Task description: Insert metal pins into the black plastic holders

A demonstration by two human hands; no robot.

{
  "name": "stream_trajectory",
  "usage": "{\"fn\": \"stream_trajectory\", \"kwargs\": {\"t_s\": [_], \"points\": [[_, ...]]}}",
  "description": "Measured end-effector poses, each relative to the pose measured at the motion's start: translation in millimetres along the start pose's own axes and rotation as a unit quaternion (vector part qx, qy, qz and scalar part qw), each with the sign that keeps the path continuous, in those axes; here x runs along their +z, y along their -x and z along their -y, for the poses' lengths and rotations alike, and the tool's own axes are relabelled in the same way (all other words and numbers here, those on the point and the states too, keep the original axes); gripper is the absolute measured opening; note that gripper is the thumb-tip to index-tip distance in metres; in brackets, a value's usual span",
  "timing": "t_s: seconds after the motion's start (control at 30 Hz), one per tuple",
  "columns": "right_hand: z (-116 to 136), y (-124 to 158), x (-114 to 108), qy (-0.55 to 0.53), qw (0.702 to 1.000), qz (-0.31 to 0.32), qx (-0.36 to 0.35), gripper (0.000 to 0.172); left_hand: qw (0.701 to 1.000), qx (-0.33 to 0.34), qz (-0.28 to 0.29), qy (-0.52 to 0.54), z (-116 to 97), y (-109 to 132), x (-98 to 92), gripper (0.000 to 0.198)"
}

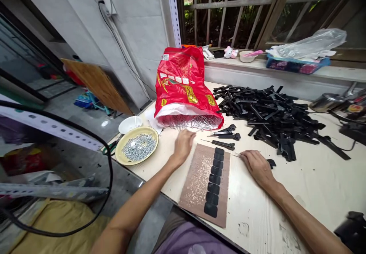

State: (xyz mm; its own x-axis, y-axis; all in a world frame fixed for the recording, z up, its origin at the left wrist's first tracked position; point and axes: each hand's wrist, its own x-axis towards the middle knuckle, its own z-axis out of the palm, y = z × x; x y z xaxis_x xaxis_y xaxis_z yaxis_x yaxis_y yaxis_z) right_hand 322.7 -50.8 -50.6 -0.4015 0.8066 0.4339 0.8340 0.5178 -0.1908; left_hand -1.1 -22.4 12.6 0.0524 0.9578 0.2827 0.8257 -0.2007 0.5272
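My left hand (pixel 184 145) is closed in a pinch at the mouth of a red bag (pixel 183 82), where many thin metal pins (pixel 190 122) lie; what its fingertips grip is too small to make out. My right hand (pixel 257 164) curls palm-down over a black strip (pixel 271 163), whose end shows past the hand, while a thin pin (pixel 236 155) pokes out by the fingertips. Between the hands lies a brown board (pixel 194 185) with a column of black rounded squares (pixel 213 187). Several black strips with pins (pixel 224 145) rest just beyond it.
A large heap of black strips (pixel 263 113) covers the back right. At the left edge stand a yellow bowl (pixel 120 153) of small metal pieces and a white bowl (pixel 128 124). A blue basket (pixel 297 64) sits on the windowsill. A black cable (pixel 110 185) loops at left.
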Motion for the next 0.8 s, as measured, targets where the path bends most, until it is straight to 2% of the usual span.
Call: {"fn": "stream_trajectory", "kwargs": {"t_s": [0.03, 0.1, 0.2, 0.33, 0.5, 0.57, 0.63, 0.67, 0.7, 0.73, 0.8], "points": [[1, 0, -1, -0.01, 1.0, -0.011, 0.021, 0.026, 0.999, -0.029, -0.011, -0.007, 17, 7, -9.0, 0.024], [4, -2, -6, -0.031, 0.997, -0.028, 0.067, 0.027, 0.998, -0.06, 0.008, -0.004, 47, 20, -21.7, 0.025], [14, -11, -15, -0.062, 0.99, -0.05, 0.116, 0.028, 0.996, -0.063, 0.05, 0.026, 72, 35, -27.5, 0.025], [33, -23, -28, -0.086, 0.985, -0.07, 0.132, 0.027, 0.996, -0.035, 0.073, 0.032, 73, 46, -21.8, 0.024], [65, -32, -39, -0.153, 0.978, -0.072, 0.122, 0.024, 0.998, -0.002, 0.058, 0.003, 65, 49, -16.2, 0.022], [82, -35, -41, -0.188, 0.974, -0.064, 0.111, 0.022, 0.999, -0.01, 0.04, 0.035, 62, 49, -16.9, 0.019], [100, -40, -42, -0.226, 0.968, -0.048, 0.092, 0.022, 0.991, -0.062, 0.01, 0.12, 56, 49, -19.5, 0.015], [109, -43, -42, -0.246, 0.965, -0.041, 0.084, 0.022, 0.976, -0.106, 0.001, 0.19, 52, 49, -21.3, 0.016], [118, -47, -41, -0.265, 0.961, -0.035, 0.077, 0.022, 0.949, -0.158, 0.003, 0.274, 46, 49, -23.4, 0.019], [126, -51, -41, -0.281, 0.957, -0.03, 0.07, 0.023, 0.907, -0.208, 0.016, 0.365, 39, 48, -25.6, 0.024], [140, -59, -41, -0.301, 0.952, -0.022, 0.057, 0.023, 0.799, -0.283, 0.065, 0.526, 23, 49, -29.2, 0.032]]}}
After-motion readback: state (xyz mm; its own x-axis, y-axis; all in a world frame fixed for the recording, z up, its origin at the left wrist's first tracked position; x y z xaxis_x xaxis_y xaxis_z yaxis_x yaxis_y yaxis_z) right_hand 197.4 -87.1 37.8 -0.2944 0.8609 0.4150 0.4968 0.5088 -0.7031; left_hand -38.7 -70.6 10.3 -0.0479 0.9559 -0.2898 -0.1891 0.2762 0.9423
